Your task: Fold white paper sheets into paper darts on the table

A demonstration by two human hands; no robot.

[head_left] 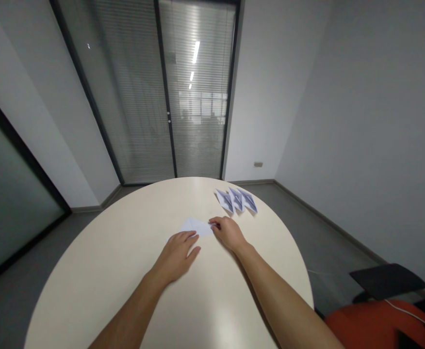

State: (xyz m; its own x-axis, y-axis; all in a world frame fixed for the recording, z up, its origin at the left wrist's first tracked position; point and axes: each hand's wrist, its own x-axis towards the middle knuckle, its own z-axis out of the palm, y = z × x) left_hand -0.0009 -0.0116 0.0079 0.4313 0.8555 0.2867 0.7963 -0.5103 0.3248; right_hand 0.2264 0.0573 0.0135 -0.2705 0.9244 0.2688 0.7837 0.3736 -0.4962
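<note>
The grey-white wall (372,106) bounds the right side of the room. The glazed partition (136,97), dark-framed and fitted with horizontal blinds, stands beyond the far rim of the surface; ceiling lights show in its right-hand pane. The surface (99,261) is round and cream-coloured, and carries the work. The chair (372,325), with a red seat, is at the lower right, partly outside the view. Its dark armrest (389,281) projects near the rim of the surface.

The left hand (179,252) is open and palm down, fingers extended over the near left part of the paper sheet, thumb spread to the right. The right hand (230,231) has its fingers curled, with thumb and index finger at the right end of the sheet; whether the paper is pinched cannot be told.

The paper sheet (198,227) is white, lies flat near the middle of the surface, and tapers toward its far edge. Three folded papers (236,199), white with bluish-grey shading, stand side by side in a row near the far right rim, beyond the right hand. The wall plate (258,164) is mounted low on the far wall, right of the partition.
</note>
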